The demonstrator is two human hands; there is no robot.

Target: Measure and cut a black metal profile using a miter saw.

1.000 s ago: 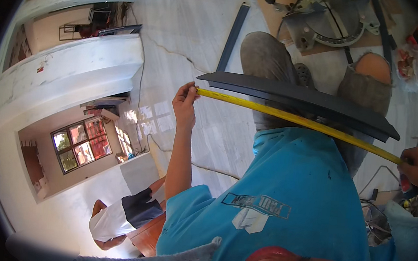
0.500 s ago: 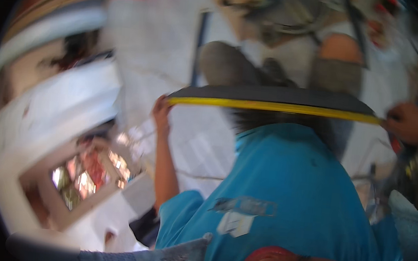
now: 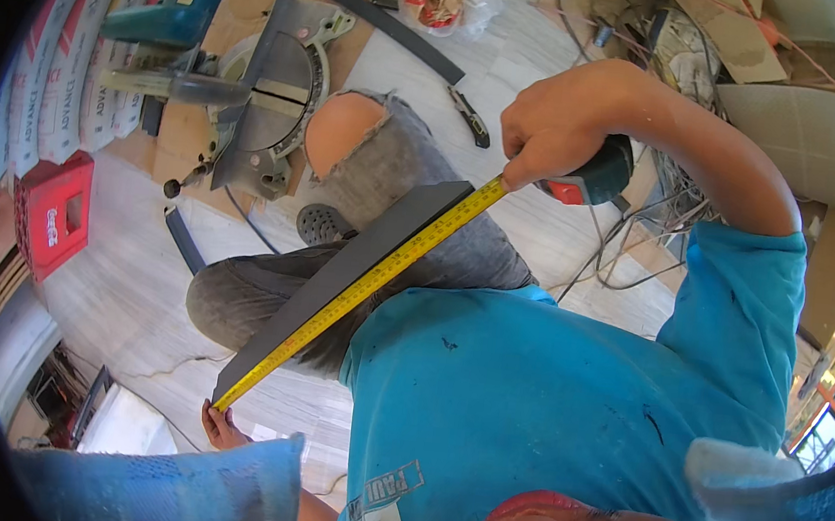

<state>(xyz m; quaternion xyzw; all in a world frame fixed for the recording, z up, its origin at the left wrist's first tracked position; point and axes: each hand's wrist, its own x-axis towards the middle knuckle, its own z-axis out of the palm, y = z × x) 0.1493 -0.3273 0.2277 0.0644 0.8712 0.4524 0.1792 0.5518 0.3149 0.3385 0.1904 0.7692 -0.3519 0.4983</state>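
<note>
A dark grey flat strip with angled ends point(image 3: 337, 263) lies slantwise above my lap, from lower left to upper right. Along its near edge runs the yellow blade of a tape measure point(image 3: 364, 291). My left hand point(image 3: 223, 430) pinches the blade's end against the strip's lower-left tip; part of that hand is hidden by blue cloth. At the upper-right end, my right hand point(image 3: 567, 119) is closed on the tape measure, its thumb by the blade. The dark green and red tape case point(image 3: 602, 173) hangs below this hand.
A miter saw point(image 3: 283, 92) stands on cardboard at upper left, beside stacked bags point(image 3: 54, 65) and a red crate point(image 3: 52, 215). Another dark strip point(image 3: 385, 26), a utility knife point(image 3: 468, 117) and a short dark piece point(image 3: 183, 240) lie on the floor. Tangled cables point(image 3: 630, 246) lie right.
The strip and tape have gone from level to a steep slant, right end higher. My right hand has moved up and left, my left hand down. The view has swung and sharpened.
</note>
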